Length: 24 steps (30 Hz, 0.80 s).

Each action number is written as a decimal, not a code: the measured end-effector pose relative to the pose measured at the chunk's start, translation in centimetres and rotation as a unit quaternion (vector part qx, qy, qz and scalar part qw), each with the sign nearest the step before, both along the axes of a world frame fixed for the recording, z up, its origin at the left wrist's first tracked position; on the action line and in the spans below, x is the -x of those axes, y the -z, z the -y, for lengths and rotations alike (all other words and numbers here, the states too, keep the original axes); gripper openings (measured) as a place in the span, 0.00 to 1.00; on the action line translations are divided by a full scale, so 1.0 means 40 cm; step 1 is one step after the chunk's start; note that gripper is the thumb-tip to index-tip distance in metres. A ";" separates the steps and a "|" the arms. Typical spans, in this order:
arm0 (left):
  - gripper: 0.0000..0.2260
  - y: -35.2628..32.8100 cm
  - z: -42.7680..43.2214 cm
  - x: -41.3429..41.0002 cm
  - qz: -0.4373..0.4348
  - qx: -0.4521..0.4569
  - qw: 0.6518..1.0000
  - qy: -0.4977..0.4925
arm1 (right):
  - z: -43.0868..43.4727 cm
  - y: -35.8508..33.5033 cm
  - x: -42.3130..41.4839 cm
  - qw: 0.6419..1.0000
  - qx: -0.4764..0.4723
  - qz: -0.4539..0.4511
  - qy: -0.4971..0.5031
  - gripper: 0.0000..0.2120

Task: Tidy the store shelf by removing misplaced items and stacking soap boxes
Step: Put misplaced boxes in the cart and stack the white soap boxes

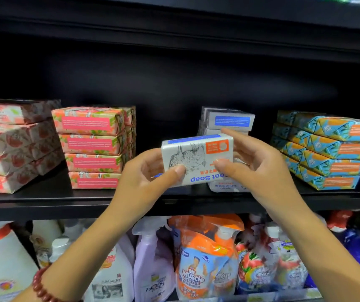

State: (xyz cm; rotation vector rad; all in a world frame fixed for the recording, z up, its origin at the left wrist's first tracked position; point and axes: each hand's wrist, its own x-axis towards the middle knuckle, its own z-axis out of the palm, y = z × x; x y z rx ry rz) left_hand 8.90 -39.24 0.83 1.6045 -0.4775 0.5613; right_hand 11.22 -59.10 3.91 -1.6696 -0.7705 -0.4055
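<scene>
Just above the shelf (44,199) edge, the goat soap box (196,158) sits upside down, gripped at one end by the left hand (144,171) and at the other by the right hand (261,168), both largely covering the matching white stack (229,121) behind.

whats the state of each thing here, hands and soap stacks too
goat soap box: held off the shelf, print upside down
left hand: grips the box's left end
right hand: grips its right end
grey-blue boxes: stacked behind it
white box: lying flat on the shelf
pink boxes: stacked four high
blue-orange boxes: stacked, staggered
spray bottle: upright
</scene>
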 end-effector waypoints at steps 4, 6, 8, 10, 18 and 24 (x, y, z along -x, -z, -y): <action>0.19 0.010 -0.022 -0.005 -0.002 -0.021 0.999 0.043 | -0.004 0.003 0.017 0.999 0.029 0.038 0.012 0.19; 0.22 0.011 -0.029 -0.010 -0.049 0.007 0.997 0.062 | -0.014 0.014 0.026 0.993 0.055 0.098 0.042 0.19; 0.25 0.007 -0.041 -0.016 -0.103 0.019 0.992 0.070 | -0.025 0.029 0.030 0.980 0.085 0.167 0.061 0.16; 0.24 -0.002 -0.053 -0.017 -0.115 -0.031 0.990 0.076 | -0.026 0.044 0.024 0.971 0.088 0.212 0.072 0.16; 0.30 0.000 -0.056 -0.012 -0.020 -0.086 0.996 0.001 | -0.018 0.060 -0.002 0.990 0.114 0.038 0.074 0.34; 0.26 0.002 -0.028 -0.008 0.138 -0.168 0.974 -0.057 | -0.013 0.043 -0.006 0.994 0.012 -0.097 -0.046 0.36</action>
